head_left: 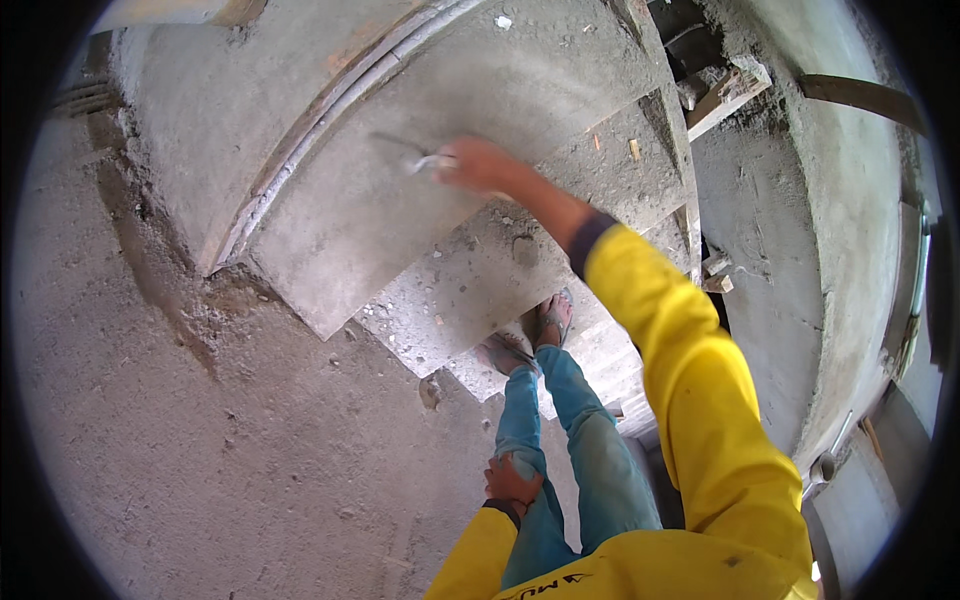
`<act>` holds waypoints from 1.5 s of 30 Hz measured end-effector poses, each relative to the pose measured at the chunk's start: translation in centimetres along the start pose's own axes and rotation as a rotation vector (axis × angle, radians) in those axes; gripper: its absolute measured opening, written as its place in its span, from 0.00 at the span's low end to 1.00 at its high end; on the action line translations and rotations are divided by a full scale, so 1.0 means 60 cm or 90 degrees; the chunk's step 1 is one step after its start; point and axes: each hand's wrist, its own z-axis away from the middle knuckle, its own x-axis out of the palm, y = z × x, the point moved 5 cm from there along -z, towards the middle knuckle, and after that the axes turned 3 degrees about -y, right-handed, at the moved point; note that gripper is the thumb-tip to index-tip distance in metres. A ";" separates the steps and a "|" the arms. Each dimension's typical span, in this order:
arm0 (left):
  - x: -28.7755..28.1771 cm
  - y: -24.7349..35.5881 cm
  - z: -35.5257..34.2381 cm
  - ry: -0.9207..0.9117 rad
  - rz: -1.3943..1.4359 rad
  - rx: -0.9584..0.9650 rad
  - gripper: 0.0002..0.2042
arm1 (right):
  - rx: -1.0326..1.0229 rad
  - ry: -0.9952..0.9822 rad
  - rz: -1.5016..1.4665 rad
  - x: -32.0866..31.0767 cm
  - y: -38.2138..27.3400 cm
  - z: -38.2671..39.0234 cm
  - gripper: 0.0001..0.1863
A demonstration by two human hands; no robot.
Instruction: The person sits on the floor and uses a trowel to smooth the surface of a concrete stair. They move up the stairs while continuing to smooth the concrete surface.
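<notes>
My right hand (472, 165) reaches forward over a smooth grey concrete step (370, 235). It is closed around a trowel (418, 162), smeared by motion, with a pale metal neck and a thin dark blade low over the step. Whether the blade touches the concrete I cannot tell. My left hand (513, 480) rests on my left leg near the knee, fingers spread over the blue trousers (600, 460), with no tool in it. A curved pale strip (330, 110) runs along the back of the step, at the foot of a raised concrete face (215, 110).
Lower steps (440, 290) carry loose grit, and my sandalled feet (555, 318) stand on them. A rough wall (250, 470) rises at left. Boards (665, 110) edge the stair on the right, near a timber block (728, 98) and a dark gap.
</notes>
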 end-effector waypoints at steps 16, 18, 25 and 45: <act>0.004 0.009 0.006 -0.007 0.006 -0.033 0.45 | 0.312 0.246 -0.624 -0.200 0.095 0.043 0.10; -0.019 0.010 0.024 0.058 0.011 0.017 0.43 | 0.287 0.151 -0.580 -0.175 0.081 0.032 0.11; -0.290 0.133 0.121 0.437 -0.018 0.413 0.30 | 0.336 0.369 -0.758 -0.209 0.184 0.109 0.11; -0.380 0.513 0.230 0.133 -0.429 0.713 0.14 | 0.433 0.411 -0.499 -0.222 0.126 0.096 0.19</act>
